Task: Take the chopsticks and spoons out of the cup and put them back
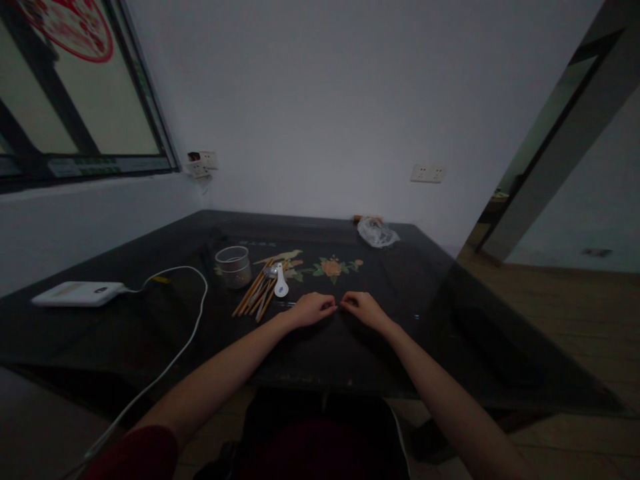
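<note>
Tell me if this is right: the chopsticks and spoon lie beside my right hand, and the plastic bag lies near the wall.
Not quite: in the head view, the chopsticks and spoon lie beside your left hand. The rest stands: the plastic bag lies near the wall.

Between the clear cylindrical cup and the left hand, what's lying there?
In the head view: slim brown wooden sticks, a small shiny rounded item, and a white, blue-marked, ceramic-looking spoon.

Before me I see a dark table (425,293) bearing a clear cup (233,268). Just right of the cup lie wooden sticks (256,295) and a white spoon (281,287); left of it, a white device (77,293) with its cable (206,287); beyond it, rightward, a crumpled plastic bag (376,232).
</note>
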A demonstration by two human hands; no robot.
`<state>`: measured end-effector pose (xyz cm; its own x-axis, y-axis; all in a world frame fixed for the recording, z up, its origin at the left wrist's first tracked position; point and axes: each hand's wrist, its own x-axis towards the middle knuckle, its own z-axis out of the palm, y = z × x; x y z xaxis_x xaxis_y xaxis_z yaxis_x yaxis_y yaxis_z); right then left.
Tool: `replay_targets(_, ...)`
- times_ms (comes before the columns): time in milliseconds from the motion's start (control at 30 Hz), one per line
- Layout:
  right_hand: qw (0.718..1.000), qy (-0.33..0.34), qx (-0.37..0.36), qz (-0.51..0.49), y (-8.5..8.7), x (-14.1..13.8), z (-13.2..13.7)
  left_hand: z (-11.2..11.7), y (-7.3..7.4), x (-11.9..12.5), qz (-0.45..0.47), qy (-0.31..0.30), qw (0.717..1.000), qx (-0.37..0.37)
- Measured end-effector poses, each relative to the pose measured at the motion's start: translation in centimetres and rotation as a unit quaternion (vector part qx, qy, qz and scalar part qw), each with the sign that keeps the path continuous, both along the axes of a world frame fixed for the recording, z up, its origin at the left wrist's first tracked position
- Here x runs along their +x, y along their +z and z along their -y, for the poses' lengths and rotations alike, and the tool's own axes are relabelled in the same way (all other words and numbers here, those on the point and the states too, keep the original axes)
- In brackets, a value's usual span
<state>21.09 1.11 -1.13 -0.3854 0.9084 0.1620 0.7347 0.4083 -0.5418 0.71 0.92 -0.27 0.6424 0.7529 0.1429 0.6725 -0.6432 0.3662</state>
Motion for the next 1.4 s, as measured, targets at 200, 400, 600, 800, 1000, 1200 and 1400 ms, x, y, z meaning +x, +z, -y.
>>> replay_targets(200, 1.000, 0.004, -0.001, -0.005, -0.10, 0.06, -0.05, 0.08, 0.08, 0.04, -0.009, 0.000, 1.000, 0.000)
replay_targets(400, 1.000, 0.004, -0.003, -0.009, 0.16, -0.04, 0.16, 0.16, 0.13, 0.04, -0.012, 0.000, 1.000, 0.001)
replay_targets(600, 1.000, 0.006, 0.000, -0.009, 0.29, -0.05, 0.34, 0.37, 0.46, 0.09, -0.022, 0.000, 1.000, 0.006)
replay_targets(800, 1.000, 0.007, 0.002, -0.006, 0.27, -0.07, 0.26, 0.35, 0.42, 0.07, -0.022, -0.002, 1.000, 0.006)
replay_targets(1000, 1.000, 0.006, -0.001, -0.001, 0.39, -0.04, 0.32, 0.58, 0.68, 0.10, -0.026, 0.001, 1.000, 0.001)
replay_targets(1200, 1.000, 0.006, -0.005, 0.002, 0.42, -0.07, 0.30, 0.56, 0.64, 0.13, -0.028, 0.002, 1.000, 0.002)
replay_targets(1400, 1.000, 0.000, -0.004, -0.003, 0.23, -0.15, 0.29, 0.49, 0.40, 0.10, -0.033, 0.001, 0.999, 0.011)
